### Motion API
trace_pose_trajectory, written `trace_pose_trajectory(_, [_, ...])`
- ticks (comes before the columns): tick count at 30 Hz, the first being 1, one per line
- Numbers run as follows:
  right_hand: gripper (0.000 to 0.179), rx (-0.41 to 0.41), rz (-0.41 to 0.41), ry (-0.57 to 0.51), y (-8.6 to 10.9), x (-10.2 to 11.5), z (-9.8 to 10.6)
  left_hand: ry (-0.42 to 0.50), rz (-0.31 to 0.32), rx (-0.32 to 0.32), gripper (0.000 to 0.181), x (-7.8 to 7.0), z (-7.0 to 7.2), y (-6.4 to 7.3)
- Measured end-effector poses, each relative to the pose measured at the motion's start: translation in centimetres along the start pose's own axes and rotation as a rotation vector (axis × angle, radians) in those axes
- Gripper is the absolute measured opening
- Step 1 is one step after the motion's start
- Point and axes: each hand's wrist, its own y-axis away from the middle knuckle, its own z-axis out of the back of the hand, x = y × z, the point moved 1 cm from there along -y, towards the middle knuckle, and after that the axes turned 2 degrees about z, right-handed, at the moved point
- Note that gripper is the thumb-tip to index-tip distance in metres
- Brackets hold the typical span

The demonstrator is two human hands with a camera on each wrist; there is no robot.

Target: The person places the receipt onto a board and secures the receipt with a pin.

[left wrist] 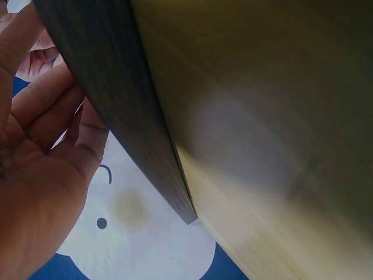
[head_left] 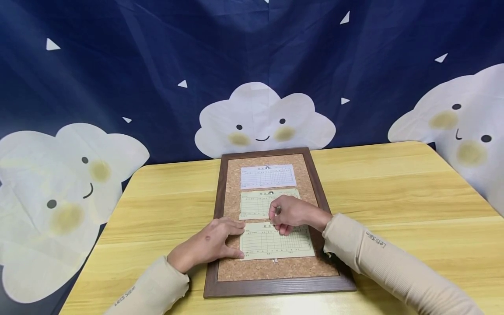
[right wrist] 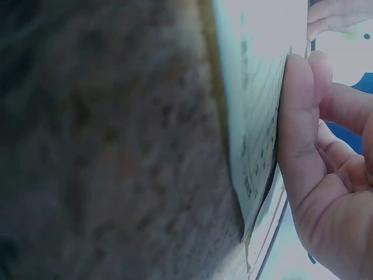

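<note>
A corkboard (head_left: 232, 245) in a dark wooden frame lies on the table, with three printed paper slips in a column. The lowest, a pale yellow slip (head_left: 256, 245), has my left hand (head_left: 208, 245) at its left edge, fingers and thumb extended and spread apart. Curled over the slip's top middle is my right hand (head_left: 289, 212), thumb and fingertips brought together; I cannot tell what they hold. The right wrist view shows those fingertips right at the slip (right wrist: 256, 116). Above are another yellow slip (head_left: 250, 205) and a white slip (head_left: 267, 178), each with a silver pushpin near its top.
The wooden table (head_left: 393, 197) extends to both sides of the board. Behind it hangs a dark blue cloth (head_left: 252, 39) printed with white clouds. A small shiny thing (head_left: 274, 261) shows on the cork below the lowest slip.
</note>
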Motion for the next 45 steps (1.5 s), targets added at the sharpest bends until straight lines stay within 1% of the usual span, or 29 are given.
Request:
trace_pose_trajectory(17, [0.012,-0.008,-0.014,0.01,-0.08,0.11,0.04,-0.013,-0.012,-0.003,0.055,0.07,0.09,-0.11])
trace_pose_trajectory(38, [0.014,-0.009,-0.015,0.014,-0.06,0.17,0.07,-0.011,-0.009,-0.001,0.055,0.14,0.02,-0.18])
trace_pose_trajectory(42, [0.014,-0.001,-0.006,0.018,0.0,-0.05,0.06,-0.009,-0.005,0.0,0.055,0.22,-0.01,-0.17])
trace_pose_trajectory(45, [0.014,0.005,0.019,0.024,0.02,-0.21,0.1,-0.002,0.0,-0.005,0.056,0.28,0.06,-0.12])
